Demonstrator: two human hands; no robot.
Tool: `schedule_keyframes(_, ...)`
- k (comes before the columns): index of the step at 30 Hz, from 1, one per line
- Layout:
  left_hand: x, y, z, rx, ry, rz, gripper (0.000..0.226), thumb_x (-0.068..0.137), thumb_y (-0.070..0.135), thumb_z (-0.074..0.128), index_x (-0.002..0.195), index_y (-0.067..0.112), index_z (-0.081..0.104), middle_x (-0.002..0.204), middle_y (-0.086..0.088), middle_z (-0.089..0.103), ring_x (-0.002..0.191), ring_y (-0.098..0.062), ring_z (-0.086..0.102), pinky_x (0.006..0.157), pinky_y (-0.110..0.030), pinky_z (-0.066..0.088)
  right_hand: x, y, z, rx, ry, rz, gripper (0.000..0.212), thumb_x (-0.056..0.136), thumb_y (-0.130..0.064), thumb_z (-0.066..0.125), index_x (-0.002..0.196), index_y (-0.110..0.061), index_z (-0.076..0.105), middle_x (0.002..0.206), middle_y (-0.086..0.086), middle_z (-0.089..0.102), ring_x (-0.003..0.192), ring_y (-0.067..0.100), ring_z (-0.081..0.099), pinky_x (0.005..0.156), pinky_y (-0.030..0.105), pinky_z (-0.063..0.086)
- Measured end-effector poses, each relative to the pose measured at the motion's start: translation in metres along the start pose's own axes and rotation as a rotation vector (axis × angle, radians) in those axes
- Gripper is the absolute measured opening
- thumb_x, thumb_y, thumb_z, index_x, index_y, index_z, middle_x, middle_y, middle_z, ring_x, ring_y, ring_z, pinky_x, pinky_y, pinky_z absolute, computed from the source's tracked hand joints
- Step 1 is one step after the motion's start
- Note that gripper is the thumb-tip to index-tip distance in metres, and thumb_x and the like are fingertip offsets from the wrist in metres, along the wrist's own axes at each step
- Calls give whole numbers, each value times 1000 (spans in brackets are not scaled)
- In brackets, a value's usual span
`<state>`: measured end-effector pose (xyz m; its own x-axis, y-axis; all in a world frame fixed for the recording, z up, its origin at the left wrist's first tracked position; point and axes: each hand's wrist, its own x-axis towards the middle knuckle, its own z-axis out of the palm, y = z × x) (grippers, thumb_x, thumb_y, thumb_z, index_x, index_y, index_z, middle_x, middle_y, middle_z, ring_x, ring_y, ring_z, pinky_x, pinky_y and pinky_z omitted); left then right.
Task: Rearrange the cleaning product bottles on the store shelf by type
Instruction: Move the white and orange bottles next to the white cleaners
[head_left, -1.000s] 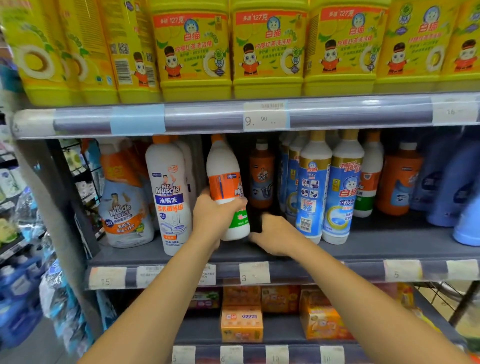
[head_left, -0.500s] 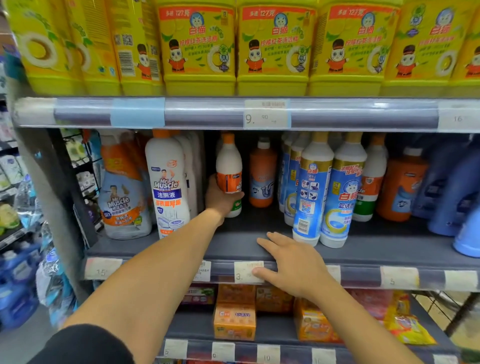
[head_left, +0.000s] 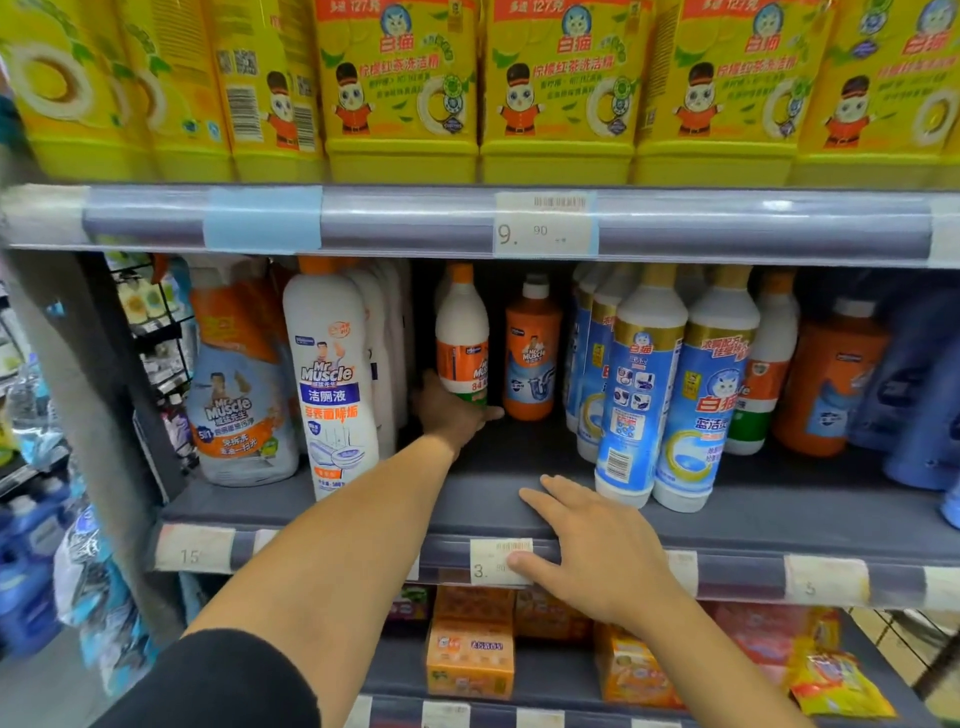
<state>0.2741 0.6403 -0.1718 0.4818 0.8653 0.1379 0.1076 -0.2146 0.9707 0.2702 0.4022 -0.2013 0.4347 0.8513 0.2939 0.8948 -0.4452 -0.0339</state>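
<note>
Gripping the white bottle (head_left: 462, 332) low down with the left hand (head_left: 449, 411), fingers curled round it, resting the right hand (head_left: 597, 545) flat, fingers straight, on the shelf edge (head_left: 753, 532).

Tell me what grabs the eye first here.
The row of yellow detergent jugs fills the top shelf. Below, the left hand grips a white orange-labelled bottle deep on the middle shelf, beside an orange bottle. The right hand rests flat on that shelf's front edge, thumb on a price tag.
</note>
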Motion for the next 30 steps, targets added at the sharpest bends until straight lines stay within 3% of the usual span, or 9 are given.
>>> schedule_keyframes(6,16,-2,3,46,14,10,87,55,1,90,131,10,48,129,-12,60,122,-29,55,100,-42,47,0,0,1,25,6,5,85,74,-84,23,147,-40,25,156,-11,28,140,10,29,106,34,34)
schedule_keyframes(10,23,-1,0,56,-103,-20,85,64,1,86,138,9,45,135,-13,56,127,-30,51,107,-45,42,0,0,-1,28,4,3,84,74,-84,24,146,-40,27,155,-11,28,140,10,29,105,34,34)
schedule_keyframes(15,13,5,4,110,-96,-64,65,77,7,78,135,9,51,135,-14,57,124,-31,53,102,-37,43,0,-1,-3,40,4,14,84,73,-83,27,145,-40,31,154,-11,31,139,9,30,104,33,36)
schedule_keyframes(20,-6,12,0,126,-78,-172,60,76,11,79,130,5,54,129,-14,60,117,-29,57,94,-34,49,1,-1,-3,38,-4,25,83,72,-83,29,144,-40,33,153,-12,33,137,9,33,102,34,37)
schedule_keyframes(23,-29,18,-8,300,-138,-148,54,76,17,79,124,5,57,123,-14,63,107,-28,61,86,-32,52,1,-3,-5,46,1,36,83,71,-83,29,142,-40,34,151,-12,36,135,10,37,99,36,40)
schedule_keyframes(26,-58,23,-23,680,-324,4,55,75,32,77,120,8,57,118,-11,63,97,-24,60,76,-29,51,1,-4,-7,43,-10,39,83,71,-83,29,141,-40,35,151,-11,36,134,11,38,98,37,41)
schedule_keyframes(28,-74,24,-35,908,-441,148,61,78,41,72,128,10,55,126,-10,59,108,-25,58,83,-31,50,1,-5,-8,45,-16,36,83,71,-84,29,141,-39,36,150,-10,37,134,12,38,97,38,41)
schedule_keyframes(30,-86,25,-44,991,-527,263,60,83,42,68,133,12,53,133,-9,58,116,-25,56,88,-31,48,2,-5,-10,45,-16,28,82,72,-83,31,140,-38,37,149,-9,38,133,13,38,97,39,41)
